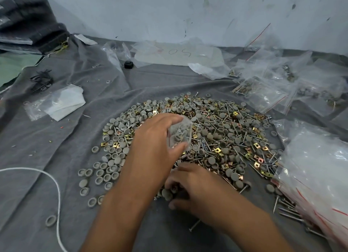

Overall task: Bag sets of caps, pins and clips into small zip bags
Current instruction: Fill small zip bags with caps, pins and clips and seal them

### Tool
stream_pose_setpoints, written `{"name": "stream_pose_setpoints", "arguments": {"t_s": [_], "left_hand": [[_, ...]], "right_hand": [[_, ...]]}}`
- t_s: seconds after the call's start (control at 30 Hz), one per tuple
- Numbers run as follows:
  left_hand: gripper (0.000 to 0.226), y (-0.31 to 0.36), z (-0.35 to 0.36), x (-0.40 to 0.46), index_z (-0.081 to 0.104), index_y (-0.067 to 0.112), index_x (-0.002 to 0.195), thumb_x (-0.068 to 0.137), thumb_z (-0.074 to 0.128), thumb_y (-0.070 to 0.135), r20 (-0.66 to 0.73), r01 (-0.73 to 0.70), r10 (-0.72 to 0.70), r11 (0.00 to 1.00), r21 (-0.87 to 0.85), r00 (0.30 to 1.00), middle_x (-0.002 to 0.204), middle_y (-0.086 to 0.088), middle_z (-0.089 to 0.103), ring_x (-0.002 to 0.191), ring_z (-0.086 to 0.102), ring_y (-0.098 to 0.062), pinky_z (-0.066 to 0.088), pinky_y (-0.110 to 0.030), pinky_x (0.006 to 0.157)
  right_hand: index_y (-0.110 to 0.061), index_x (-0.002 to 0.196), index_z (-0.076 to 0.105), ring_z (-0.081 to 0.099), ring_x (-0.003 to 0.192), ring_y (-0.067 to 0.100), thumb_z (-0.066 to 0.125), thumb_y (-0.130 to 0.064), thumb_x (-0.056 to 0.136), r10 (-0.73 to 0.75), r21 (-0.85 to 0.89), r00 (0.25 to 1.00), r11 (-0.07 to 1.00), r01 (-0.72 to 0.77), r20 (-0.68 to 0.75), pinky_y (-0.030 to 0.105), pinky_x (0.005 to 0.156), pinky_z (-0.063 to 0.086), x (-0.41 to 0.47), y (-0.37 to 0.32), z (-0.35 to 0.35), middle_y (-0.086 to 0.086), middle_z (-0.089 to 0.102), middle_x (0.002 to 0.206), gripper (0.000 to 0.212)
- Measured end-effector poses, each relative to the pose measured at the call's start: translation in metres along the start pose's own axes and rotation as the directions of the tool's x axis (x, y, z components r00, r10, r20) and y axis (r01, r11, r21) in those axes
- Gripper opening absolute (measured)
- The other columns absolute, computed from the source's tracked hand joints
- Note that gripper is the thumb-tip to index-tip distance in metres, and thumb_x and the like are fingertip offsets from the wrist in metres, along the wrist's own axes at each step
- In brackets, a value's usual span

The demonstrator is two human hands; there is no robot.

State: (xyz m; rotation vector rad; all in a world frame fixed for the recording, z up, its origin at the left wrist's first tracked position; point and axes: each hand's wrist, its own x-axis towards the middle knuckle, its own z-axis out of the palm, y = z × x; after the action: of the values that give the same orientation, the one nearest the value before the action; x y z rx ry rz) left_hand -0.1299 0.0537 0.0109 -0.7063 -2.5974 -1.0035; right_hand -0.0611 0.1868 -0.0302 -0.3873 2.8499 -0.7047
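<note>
Left hand (156, 138) pinches a zip bag (179, 134) over mid-cloth (56, 138), held above the pile (216, 135) so parts drop straight in; some already inside. Right hand (194, 187) curls round caps (166, 193) at the pile's near edge, likely the next load.

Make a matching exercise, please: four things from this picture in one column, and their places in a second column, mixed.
Things:
1. small zip bag
2. white cord
3. filled bags
4. black clip

Places:
A. far right, in a heap near the wall
B. near left, curving over the grey cloth
C. in the left hand, above the pile of parts
D. far centre, beside empty plastic bags

Pairs: 1-C, 2-B, 3-A, 4-D
</note>
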Motion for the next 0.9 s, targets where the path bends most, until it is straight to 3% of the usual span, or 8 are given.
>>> {"name": "stream_pose_setpoints", "arguments": {"t_s": [0.17,0.33,0.5,0.63,0.8,0.9], "left_hand": [[0.058,0.001,0.001,0.001,0.067,0.02,0.123,0.069,0.089,0.024,-0.006,-0.006,0.006,1.0,-0.001,1.0,0.119,0.011,0.066,0.09,0.051,0.002,0.044,-0.02,0.088],[0.057,0.001,0.001,0.001,0.067,0.02,0.123,0.07,0.089,0.023,-0.002,-0.004,0.004,1.0,-0.007,1.0,0.118,0.01,0.066,0.091,0.053,0.0,0.046,-0.021,0.088],[0.057,0.001,0.0,0.002,0.067,0.018,0.123,0.07,0.089,0.022,0.0,0.0,0.0,1.0,-0.01,1.0,0.119,0.008,0.067,0.093,0.053,0.0,0.048,-0.024,0.089],[0.057,0.002,-0.001,0.001,0.067,0.019,0.124,0.071,0.088,0.023,0.002,0.013,-0.013,1.0,-0.022,1.0,0.12,0.008,0.066,0.095,0.054,-0.002,0.053,-0.031,0.092],[0.057,0.0,-0.001,0.0,0.066,0.021,0.124,0.071,0.088,0.025,-0.002,0.018,-0.018,1.0,-0.022,1.0,0.12,0.01,0.066,0.096,0.055,-0.002,0.053,-0.032,0.091],[0.058,-0.001,-0.002,0.001,0.065,0.024,0.125,0.072,0.086,0.028,0.001,0.031,-0.031,0.999,-0.02,1.0,0.12,0.013,0.064,0.097,0.056,-0.003,0.053,-0.033,0.093]], "right_hand": [[-0.033,0.113,0.057,0.05,0.112,0.012,0.074,-0.04,0.086,-0.038,-0.062,0.998,0.997,0.035,-0.044,0.031,0.086,0.047,0.003,-0.007,0.001,-0.01,0.054,0.116,0.033],[-0.028,0.114,0.057,0.055,0.107,0.018,0.057,-0.036,0.099,-0.029,-0.043,0.999,0.999,0.027,-0.042,0.033,0.08,0.047,0.004,-0.011,-0.001,-0.006,0.054,0.116,0.017],[-0.02,0.117,0.052,0.054,0.104,0.023,0.045,-0.026,0.105,-0.08,-0.213,0.989,0.976,0.052,-0.126,0.034,0.074,0.041,0.003,-0.013,0.012,0.002,0.055,0.116,0.016],[-0.018,0.117,0.054,0.057,0.104,0.027,0.044,-0.03,0.102,-0.111,-0.262,0.985,0.962,0.073,-0.135,0.042,0.077,0.048,0.002,-0.017,0.019,0.004,0.058,0.113,0.022],[-0.022,0.111,0.053,0.058,0.1,0.027,0.049,-0.029,0.097,-0.102,-0.119,0.987,0.989,0.088,-0.125,0.039,0.075,0.048,0.001,-0.015,0.015,0.002,0.057,0.11,0.016],[-0.03,0.104,0.055,0.057,0.092,0.017,0.057,-0.031,0.094,-0.057,0.015,0.986,0.998,0.06,-0.154,0.037,0.078,0.051,0.0,-0.007,0.003,-0.007,0.056,0.102,0.011]]}}
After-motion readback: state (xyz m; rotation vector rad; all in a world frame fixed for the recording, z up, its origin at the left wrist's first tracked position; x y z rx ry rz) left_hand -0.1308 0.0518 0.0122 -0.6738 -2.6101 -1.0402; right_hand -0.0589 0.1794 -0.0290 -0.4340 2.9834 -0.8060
